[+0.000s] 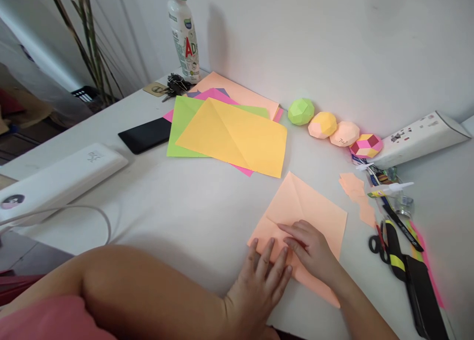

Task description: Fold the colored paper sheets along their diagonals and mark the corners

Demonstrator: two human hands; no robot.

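Observation:
A sheet of peach paper (322, 214) lies flat on the table in front of me, with crease lines running across its upper half. My left hand (261, 276) rests on its lower left edge, fingers spread and flat. On the paper's middle is my right hand (311, 248). Its index finger stretches out along a crease, and the thumb lies apart just below it. The other fingers are partly curled. Nothing shows between the right fingertips. Both hands cover part of the sheet's lower half.
Yellow paper (237, 135) and green paper (181, 132) lie stacked behind, beside a black phone (146, 135). Several faceted paper balls, including a green one (301, 111), line the wall. Scissors (379, 244), a black-and-yellow cutter (395, 256) and peach scraps (353, 187) sit right. A bottle (185, 39) stands at back.

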